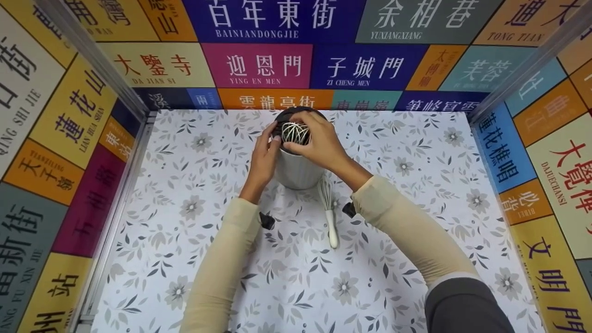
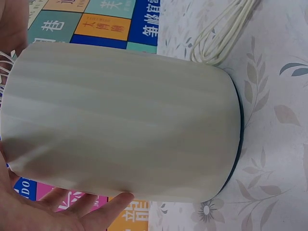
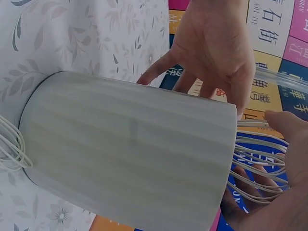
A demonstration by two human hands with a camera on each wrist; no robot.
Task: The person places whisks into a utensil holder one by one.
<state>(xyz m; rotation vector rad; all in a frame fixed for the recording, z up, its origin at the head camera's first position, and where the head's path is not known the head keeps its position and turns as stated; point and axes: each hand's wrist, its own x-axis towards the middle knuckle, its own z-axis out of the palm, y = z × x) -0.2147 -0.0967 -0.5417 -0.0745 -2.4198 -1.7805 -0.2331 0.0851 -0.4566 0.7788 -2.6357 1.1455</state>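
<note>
A light grey cylindrical container [image 1: 298, 172] stands upright near the back of the table, its opening dark inside. Pale wire loops of a whisk [image 1: 295, 132] rise out of its top; the handle end is hidden inside. My left hand [image 1: 263, 162] holds the container's left side near the rim, fingers along the wall [image 2: 120, 120]. Over the opening, my right hand [image 1: 326, 143] has its thumb and fingers around the wire loops, which show beside the rim in the right wrist view. A second whisk [image 1: 332, 229] with a white handle lies in front of the container, wires towards it.
A white tablecloth [image 1: 194, 277] with grey flowers and leaves covers the table. Panels with coloured Chinese street signs [image 1: 257, 66] stand behind and at both sides. Small black camera mounts [image 1: 267, 221] sit at the wrists, the right one near the lying whisk.
</note>
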